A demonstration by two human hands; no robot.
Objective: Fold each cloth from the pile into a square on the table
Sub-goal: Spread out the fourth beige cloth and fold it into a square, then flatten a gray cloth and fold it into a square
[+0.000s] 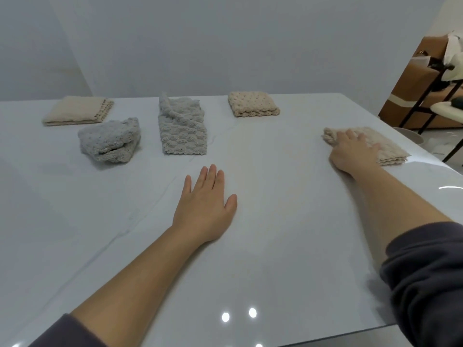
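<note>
My right hand (353,149) lies flat, fingers spread, on a folded beige knit cloth (385,146) near the table's right edge. My left hand (205,204) rests open and flat on the bare table (275,221) near the middle, holding nothing. Farther back lie a folded beige cloth (253,104), a long grey knit cloth (181,126) folded into a strip, a bunched grey cloth (109,140), and a folded cream cloth (77,110) at the back left.
A glossy white table fills the view, with a plain wall behind it. Past the table's right edge stand a brown cardboard box (413,78) and a black metal frame (431,96) with items on it.
</note>
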